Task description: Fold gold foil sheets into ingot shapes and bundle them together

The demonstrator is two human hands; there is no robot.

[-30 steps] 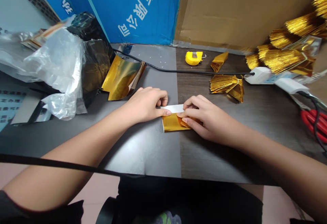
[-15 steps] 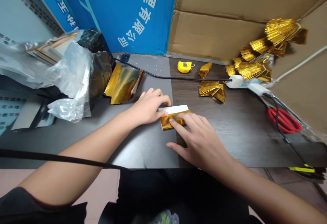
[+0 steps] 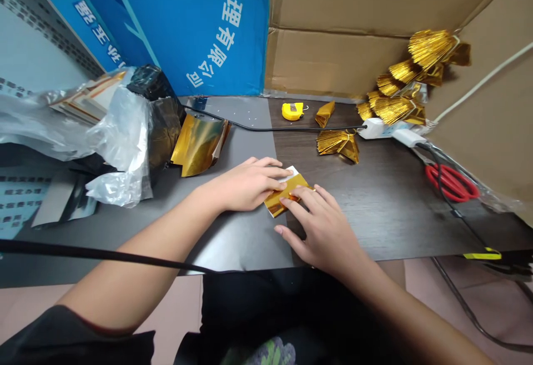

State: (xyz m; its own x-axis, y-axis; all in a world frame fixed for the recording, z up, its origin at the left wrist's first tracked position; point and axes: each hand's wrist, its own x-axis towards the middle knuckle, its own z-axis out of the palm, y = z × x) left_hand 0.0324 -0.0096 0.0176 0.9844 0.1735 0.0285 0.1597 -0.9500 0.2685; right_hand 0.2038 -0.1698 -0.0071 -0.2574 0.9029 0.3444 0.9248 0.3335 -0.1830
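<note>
A folded sheet of gold foil paper (image 3: pixel 278 203) lies flat on the table in front of me, with a white strip showing along its far edge. My left hand (image 3: pixel 252 183) rests on its left and far side, fingers stretched across the paper. On its right part press the fingertips of my right hand (image 3: pixel 318 218), with the thumb spread apart on the table side. Left of the hands sits a stack of gold foil sheets (image 3: pixel 197 145). Beyond them are a pleated gold fan (image 3: pixel 338 144) and a small folded gold piece (image 3: pixel 325 114).
A yellow tape measure (image 3: pixel 292 111) stands at the back, near a black cable (image 3: pixel 258 129) running to a white power strip (image 3: pixel 372 128). Red-handled scissors (image 3: pixel 452 183) lie right. Several gold fans (image 3: pixel 431 51) lean against cardboard; a plastic bag (image 3: pixel 120 131) is left.
The gold paper has turned so that it lies slanted, its right end farther away. My left fingers have stretched out over its far edge. The camera view has shifted a little.
</note>
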